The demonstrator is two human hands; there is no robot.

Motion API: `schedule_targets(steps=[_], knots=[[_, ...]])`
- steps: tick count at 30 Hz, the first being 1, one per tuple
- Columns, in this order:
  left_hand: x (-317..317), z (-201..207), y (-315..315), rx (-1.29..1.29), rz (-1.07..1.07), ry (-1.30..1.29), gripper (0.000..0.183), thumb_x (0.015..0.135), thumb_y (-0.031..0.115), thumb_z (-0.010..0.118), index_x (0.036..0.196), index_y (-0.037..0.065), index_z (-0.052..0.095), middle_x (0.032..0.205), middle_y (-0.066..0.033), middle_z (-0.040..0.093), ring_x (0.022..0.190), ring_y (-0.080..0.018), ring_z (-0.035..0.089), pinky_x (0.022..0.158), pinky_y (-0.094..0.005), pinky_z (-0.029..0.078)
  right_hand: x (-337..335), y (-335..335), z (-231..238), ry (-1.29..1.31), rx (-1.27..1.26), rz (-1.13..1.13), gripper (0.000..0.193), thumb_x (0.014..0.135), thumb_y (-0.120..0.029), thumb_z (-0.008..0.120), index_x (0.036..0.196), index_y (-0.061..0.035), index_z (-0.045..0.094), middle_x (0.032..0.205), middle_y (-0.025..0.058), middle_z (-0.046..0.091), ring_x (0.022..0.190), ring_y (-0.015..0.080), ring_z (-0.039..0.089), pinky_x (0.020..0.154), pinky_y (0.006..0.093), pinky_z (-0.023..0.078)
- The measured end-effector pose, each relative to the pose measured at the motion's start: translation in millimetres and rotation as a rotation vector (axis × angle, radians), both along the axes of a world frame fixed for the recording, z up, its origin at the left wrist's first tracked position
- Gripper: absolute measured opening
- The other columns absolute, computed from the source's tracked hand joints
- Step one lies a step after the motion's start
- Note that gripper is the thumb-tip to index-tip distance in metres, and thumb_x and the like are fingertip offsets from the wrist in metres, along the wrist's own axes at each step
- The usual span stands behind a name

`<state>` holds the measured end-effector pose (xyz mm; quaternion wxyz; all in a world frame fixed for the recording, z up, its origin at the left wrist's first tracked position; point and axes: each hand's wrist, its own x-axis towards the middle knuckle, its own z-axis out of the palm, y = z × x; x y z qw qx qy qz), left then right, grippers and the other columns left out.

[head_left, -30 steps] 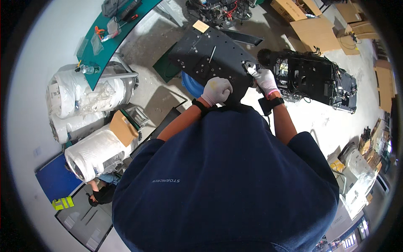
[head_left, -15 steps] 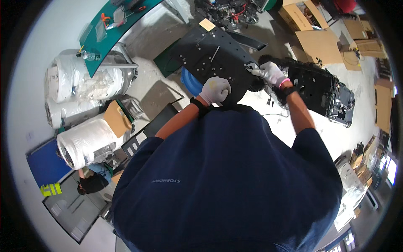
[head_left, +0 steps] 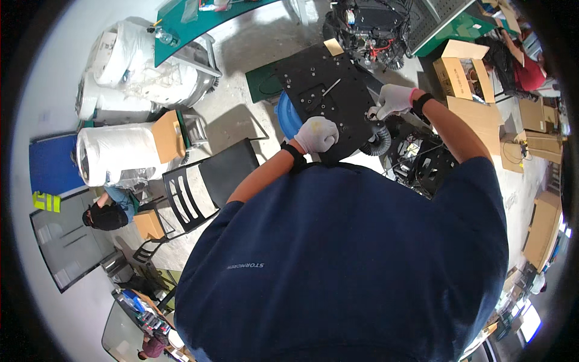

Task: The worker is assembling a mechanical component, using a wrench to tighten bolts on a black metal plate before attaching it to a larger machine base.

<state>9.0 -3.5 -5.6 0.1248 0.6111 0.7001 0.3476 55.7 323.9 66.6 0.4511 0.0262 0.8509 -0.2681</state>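
Observation:
A black panel (head_left: 301, 78) with scattered bolts and holes lies in front of me, a thin pale rod (head_left: 331, 87) across its top. My left hand (head_left: 318, 134), in a white glove, is closed in a fist over the panel's near edge; whatever it may hold is hidden. At the panel's right edge my right hand (head_left: 393, 101), also gloved, has its fingers pinched together. Something small may be between them, but I cannot make it out. Just below the right fingertips is a dark ribbed, curved part (head_left: 379, 142).
Under the panel's left side shows a blue round thing (head_left: 289, 114). A black chair (head_left: 229, 172) stands left. Wired machinery sits beyond (head_left: 377, 30) and to the right (head_left: 422, 160). Plastic-wrapped white units (head_left: 117, 154), an open carton (head_left: 461, 75) and other people (head_left: 111, 211) surround the area.
My view has turned, shifting the surroundings. My right hand stays at the panel's right edge, its wrist now bent differently. The left fist remains at the near edge.

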Motion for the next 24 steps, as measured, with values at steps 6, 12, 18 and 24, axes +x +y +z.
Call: schedule_targets(steps=[6,12,18,24], knots=[[1.7,-1.3,-4.5,-0.008,-0.005,-0.012,0.009,0.071,0.011,0.057,0.067,0.014,0.064,0.072,-0.0044,0.064,0.072,-0.0290,0.064,0.070,-0.0425,0.050,38.7,1.1,32.3,0.239,-0.098,-0.205,0.036,0.092,-0.033,0.069,0.084,0.0018,0.072,0.061,0.0057,0.061,0.049,0.0147,0.058,0.046,0.0318,0.045],[-0.1,4.8,1.4,-0.003,-0.067,-0.022,0.009,0.071,0.007,0.056,0.067,0.013,0.063,0.071,-0.0041,0.063,0.070,-0.0283,0.063,0.069,-0.0415,0.048,111.5,-56.8,-19.4,0.520,-0.523,-1.183,0.028,0.102,-0.025,0.053,0.090,-0.0011,0.060,0.068,0.0038,0.058,0.053,0.0119,0.054,0.044,0.0287,0.041],[-2.0,5.5,3.5,0.049,-0.079,-0.050,0.010,0.071,0.006,0.056,0.067,0.012,0.063,0.071,-0.0061,0.063,0.068,-0.0298,0.062,0.067,-0.0423,0.049,148.1,-135.5,-47.9,0.326,-0.548,-1.512,0.029,0.102,-0.024,0.051,0.087,-0.0006,0.058,0.064,0.0072,0.057,0.041,0.0161,0.053,0.038,0.0314,0.041],[-4.3,7.7,4.2,0.074,-0.108,-0.084,0.010,0.071,0.006,0.056,0.067,0.012,0.063,0.071,-0.0070,0.063,0.068,-0.0304,0.062,0.066,-0.0423,0.050,142.2,-151.5,-45.5,0.372,-0.452,-1.497,0.029,0.101,-0.024,0.052,0.087,-0.0003,0.060,0.065,0.0080,0.059,0.042,0.0157,0.054,0.039,0.0320,0.041]])
